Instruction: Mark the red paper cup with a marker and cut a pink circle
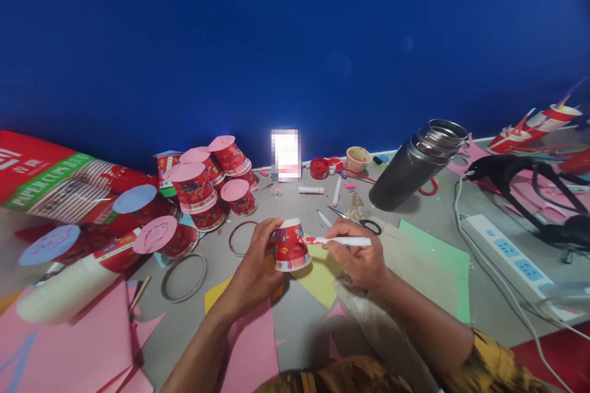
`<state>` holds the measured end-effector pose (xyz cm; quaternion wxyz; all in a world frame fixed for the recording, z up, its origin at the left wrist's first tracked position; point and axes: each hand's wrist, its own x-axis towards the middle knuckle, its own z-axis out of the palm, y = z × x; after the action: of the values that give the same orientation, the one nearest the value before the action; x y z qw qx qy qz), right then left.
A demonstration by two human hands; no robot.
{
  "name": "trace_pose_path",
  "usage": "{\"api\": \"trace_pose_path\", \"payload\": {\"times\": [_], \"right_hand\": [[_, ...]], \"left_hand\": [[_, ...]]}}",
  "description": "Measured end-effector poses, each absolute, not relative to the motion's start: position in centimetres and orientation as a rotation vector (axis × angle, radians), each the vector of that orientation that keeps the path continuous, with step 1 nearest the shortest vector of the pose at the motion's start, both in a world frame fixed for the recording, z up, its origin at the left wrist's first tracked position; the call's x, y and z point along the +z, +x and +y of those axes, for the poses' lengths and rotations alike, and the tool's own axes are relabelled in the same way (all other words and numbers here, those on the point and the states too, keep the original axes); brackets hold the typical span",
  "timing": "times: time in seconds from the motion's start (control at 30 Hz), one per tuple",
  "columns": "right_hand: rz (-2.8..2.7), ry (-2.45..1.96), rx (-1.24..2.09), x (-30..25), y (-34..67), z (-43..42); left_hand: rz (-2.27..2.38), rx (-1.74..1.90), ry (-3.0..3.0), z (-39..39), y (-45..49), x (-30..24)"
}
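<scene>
Your left hand (pixel 260 264) is curled around a red patterned paper cup (pixel 292 247), gripping it from the left side, and your right hand (pixel 360 263) pinches a white marker (pixel 351 241) between thumb and fingers. You have the cup in front of you with its narrow end up and its wide rim down, and the marker's red end points at its right side; you cannot tell for certain whether the two touch. Beneath your hands, yellow paper (pixel 322 282) and pink paper (pixel 251 350) lie on the table (pixel 276 207). Left of you, more red cups topped with pink discs are piled up (pixel 196 190), near a bag of paper cups (pixel 50 184). Beyond your right hand you have scissors (pixel 370 226), and past them a black flask (pixel 399 169), open at the top and mouth up. Farther right lies a white power strip (pixel 516 261), near green paper (pixel 462 282).
</scene>
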<state>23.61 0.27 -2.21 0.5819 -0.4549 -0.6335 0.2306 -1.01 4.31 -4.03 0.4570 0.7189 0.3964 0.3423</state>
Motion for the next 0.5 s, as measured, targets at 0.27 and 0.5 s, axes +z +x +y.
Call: {"api": "trace_pose_path", "payload": {"times": [0.27, 0.5], "right_hand": [[-1.620, -1.047, 0.462, -2.53, 23.48, 0.64], [-1.547, -1.083, 0.391, -2.41, 24.24, 0.82]], "left_hand": [[0.959, 0.853, 1.801, 4.23, -0.76, -4.04], [0.956, 0.842, 1.733, 4.28, -0.94, -4.20]]}}
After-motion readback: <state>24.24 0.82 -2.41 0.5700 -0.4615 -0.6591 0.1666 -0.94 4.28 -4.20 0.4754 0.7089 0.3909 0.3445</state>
